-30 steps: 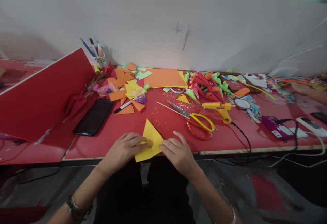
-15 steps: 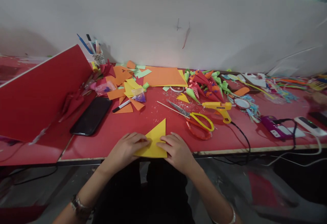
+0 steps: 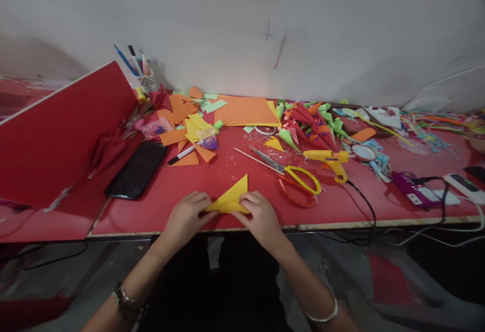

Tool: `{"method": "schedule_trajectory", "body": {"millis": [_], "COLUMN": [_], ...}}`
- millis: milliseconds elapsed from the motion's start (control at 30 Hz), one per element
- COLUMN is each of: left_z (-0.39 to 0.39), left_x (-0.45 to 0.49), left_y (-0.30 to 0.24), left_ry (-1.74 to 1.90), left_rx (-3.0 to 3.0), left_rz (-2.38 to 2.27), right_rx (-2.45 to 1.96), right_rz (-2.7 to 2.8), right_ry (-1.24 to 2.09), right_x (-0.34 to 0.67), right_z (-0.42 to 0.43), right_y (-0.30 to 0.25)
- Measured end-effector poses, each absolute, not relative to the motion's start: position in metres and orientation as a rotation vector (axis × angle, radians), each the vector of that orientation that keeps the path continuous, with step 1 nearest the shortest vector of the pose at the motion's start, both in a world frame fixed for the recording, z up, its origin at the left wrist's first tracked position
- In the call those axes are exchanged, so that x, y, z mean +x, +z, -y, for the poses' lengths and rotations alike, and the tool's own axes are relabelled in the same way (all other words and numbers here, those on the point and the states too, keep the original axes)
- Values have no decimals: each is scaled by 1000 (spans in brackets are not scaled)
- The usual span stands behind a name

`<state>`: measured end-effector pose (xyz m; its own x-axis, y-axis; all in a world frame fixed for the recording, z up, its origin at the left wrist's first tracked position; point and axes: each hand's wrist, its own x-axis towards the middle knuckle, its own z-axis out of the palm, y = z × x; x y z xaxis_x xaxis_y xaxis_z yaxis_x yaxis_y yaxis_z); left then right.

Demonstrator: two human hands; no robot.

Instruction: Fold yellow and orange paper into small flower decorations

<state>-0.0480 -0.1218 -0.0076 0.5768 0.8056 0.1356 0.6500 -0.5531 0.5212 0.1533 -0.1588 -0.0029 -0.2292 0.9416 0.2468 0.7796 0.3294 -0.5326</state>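
The yellow paper [image 3: 229, 195] is at the lower centre of the frame, near the front edge of the table [image 3: 182, 198], its sharp tip pointing up and to the right. The left hand [image 3: 186, 217] has its fingers clamped on the paper's left corner; the right hand [image 3: 262, 219] has its fingers clamped on the lower right part, thumb along the near edge.

The likeliest trouble is a skewed or crumpled piece: if the 2 hands pull unevenly, the thin paper could twist or crease off line. A loose pinch on the left might let that corner spring open, and with the work so near the edge, a dropped sheet could slide off the table.

Right of centre, the scissors [image 3: 281, 169] lie with red and yellow handles not far from the right hand, a thin stick [image 3: 254, 158] beside the blades; a wide sweep that way might knock them. Farther right, the yellow glue gun [image 3: 326, 157] trails a black cord [image 3: 366, 203] over the front edge, which could snag a sleeve. At left, the black phone [image 3: 137, 170] and leaning red board [image 3: 68, 140] limit elbow room. Offcuts and paper cones [image 3: 308, 122] crowd the back, but nothing covers the yellow paper except the fingers.
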Motion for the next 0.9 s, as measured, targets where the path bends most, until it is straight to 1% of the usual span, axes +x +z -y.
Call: {"method": "schedule_trajectory", "body": {"millis": [367, 533, 700, 900], "left_z": [122, 125, 125, 121], "left_x": [-51, -55, -58, -65], "left_y": [-5, -3, -3, -2], "left_ry": [425, 459, 461, 471], "left_rx": [2442, 2362, 2292, 2407], "left_rz": [-1439, -1451, -1441, -1352], "right_rx": [-1641, -1678, -1685, -1708], "right_rz": [2002, 2007, 2013, 2006], "right_ry": [345, 290, 303, 241], "right_x": [149, 151, 159, 159], "right_z": [156, 157, 160, 164], "right_y": [-7, -5, -4, -4]}}
